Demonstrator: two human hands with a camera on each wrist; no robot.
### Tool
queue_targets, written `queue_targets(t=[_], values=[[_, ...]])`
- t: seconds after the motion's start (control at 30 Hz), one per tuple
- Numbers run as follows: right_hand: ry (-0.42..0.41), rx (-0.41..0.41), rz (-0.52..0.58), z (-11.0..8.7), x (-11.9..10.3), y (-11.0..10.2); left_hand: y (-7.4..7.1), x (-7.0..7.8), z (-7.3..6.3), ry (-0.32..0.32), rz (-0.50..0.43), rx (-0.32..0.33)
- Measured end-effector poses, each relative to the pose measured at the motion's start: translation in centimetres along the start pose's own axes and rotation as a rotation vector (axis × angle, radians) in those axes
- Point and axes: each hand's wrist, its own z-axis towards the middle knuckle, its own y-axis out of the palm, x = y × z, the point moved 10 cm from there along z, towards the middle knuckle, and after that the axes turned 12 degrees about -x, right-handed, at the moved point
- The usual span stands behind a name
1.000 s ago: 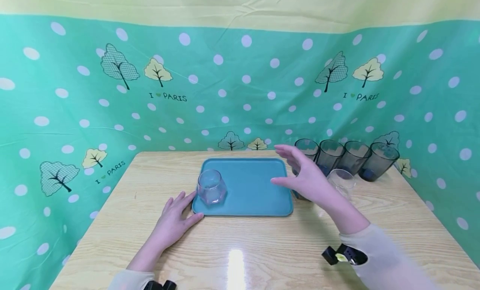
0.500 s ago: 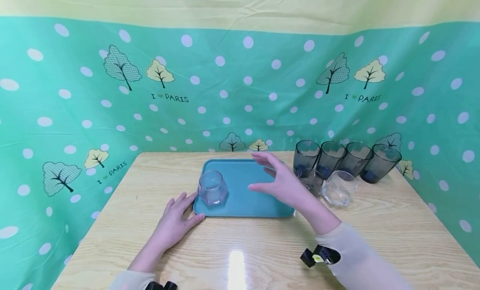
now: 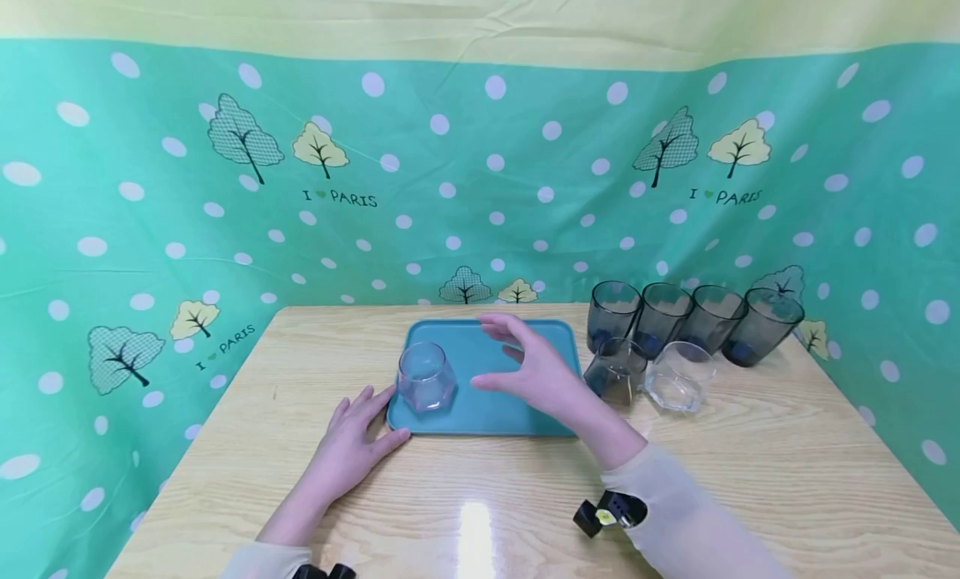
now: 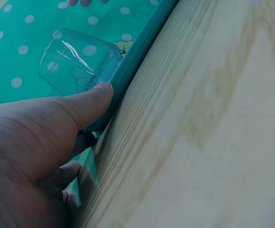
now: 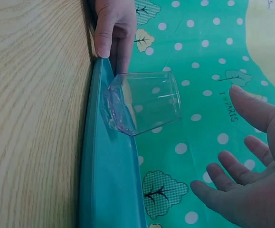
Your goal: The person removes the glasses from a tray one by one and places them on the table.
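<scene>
A clear glass cup with a faceted base (image 3: 425, 383) stands upright on the left part of a blue tray (image 3: 495, 412). My left hand (image 3: 351, 446) rests against the tray's near left corner, its thumb on the front edge and its other fingers spread along the left side. In the left wrist view the thumb (image 4: 99, 95) touches the tray rim. Over the tray's middle hovers my right hand (image 3: 536, 375), thumb and fingers spread apart, holding nothing. The right wrist view shows the right hand (image 5: 251, 171) apart from the clear cup (image 5: 144, 102).
Right of the tray stand a short smoky glass (image 3: 617, 375) and a clear faceted glass (image 3: 678, 379). Behind them several tall dark glasses (image 3: 663, 316) form a row. All stand on a wooden table (image 3: 390, 512) in front of a green dotted cloth (image 3: 420, 171).
My right hand has moved left, from beside the glasses to over the middle of the tray, nearer the clear cup. The left hand stays at the tray's corner.
</scene>
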Motion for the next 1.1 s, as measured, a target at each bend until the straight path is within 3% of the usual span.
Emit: queue_targets(t=[1.1], values=[[0.022,-0.038,0.083,4.3,3.1,4.8,-0.1,0.3,-0.2,0.018,0.002,0.007]])
